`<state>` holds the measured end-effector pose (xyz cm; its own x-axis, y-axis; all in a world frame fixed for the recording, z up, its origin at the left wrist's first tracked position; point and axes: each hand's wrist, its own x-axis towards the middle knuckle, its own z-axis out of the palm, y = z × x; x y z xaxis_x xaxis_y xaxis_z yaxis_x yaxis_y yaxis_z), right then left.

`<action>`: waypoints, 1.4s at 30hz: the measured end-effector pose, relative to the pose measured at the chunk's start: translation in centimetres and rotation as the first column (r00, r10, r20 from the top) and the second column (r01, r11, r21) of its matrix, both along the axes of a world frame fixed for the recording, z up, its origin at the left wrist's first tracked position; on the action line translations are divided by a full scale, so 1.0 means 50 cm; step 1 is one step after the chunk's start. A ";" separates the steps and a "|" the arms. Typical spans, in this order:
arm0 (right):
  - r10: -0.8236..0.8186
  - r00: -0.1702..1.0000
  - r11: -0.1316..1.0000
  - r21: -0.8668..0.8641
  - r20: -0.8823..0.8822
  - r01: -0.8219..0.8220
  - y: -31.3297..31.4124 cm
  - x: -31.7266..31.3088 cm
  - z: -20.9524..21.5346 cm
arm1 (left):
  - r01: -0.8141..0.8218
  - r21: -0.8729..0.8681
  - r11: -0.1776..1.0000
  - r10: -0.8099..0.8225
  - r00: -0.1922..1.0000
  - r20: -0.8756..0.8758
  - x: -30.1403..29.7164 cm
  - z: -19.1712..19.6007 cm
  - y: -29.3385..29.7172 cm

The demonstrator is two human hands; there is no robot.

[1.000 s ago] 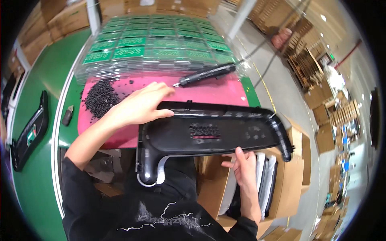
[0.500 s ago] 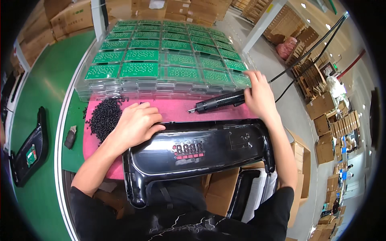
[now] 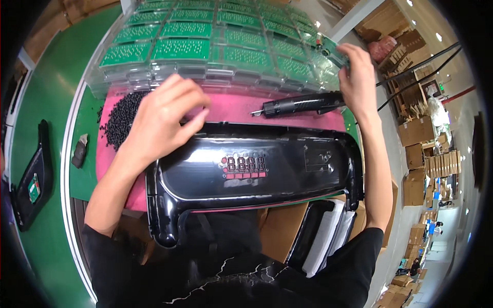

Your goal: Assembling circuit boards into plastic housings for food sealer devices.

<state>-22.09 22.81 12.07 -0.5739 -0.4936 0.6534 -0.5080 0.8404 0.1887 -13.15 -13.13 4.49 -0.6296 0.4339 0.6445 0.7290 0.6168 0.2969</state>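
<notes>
In front of me a glossy black plastic housing (image 3: 277, 179) with digit-shaped cut-outs lies across the pink mat (image 3: 231, 110), its near edge toward my body. Above its upper left part is my left hand (image 3: 167, 115), fingers loosely bent, a gap between thumb and fingers, nothing seen in it. At the right edge of the clear trays, my right hand (image 3: 358, 74) grips a green circuit board (image 3: 335, 54), tilted up with small components showing on its underside. Just below that hand a black electric screwdriver (image 3: 303, 104) lies on the mat, its bit pointing left.
Stacked clear plastic trays (image 3: 215, 71) full of green circuit boards stand behind the mat. A heap of small black parts (image 3: 123, 120) sits at the mat's left. Another black housing (image 3: 35, 177) lies farther left. An open carton (image 3: 280, 228) is near my lap.
My right hand has moved up and right and now has a circuit board lifted from the tray. The left hand has come up off the housing. The view has shifted nearer.
</notes>
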 end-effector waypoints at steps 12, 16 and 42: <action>0.575 0.717 0.794 -0.480 0.395 -0.373 -0.205 0.208 -0.025 | 0.057 0.038 0.998 -0.048 0.977 -0.206 0.032 0.031 0.017; 0.591 0.705 0.701 -0.681 0.391 -0.210 -0.194 0.220 -0.039 | 0.126 0.015 0.992 -0.121 0.974 -0.190 0.032 0.026 0.008; 0.457 0.425 0.870 -0.492 0.782 -0.031 -0.090 0.337 -0.106 | 0.511 0.107 0.853 -0.487 0.707 0.512 0.058 0.008 0.011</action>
<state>-5.24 18.31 6.77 -0.8199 -0.5708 0.0450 -0.4125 0.5343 -0.7378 -10.23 -12.59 4.87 -0.5389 0.7969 0.2731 0.6853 0.2263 0.6922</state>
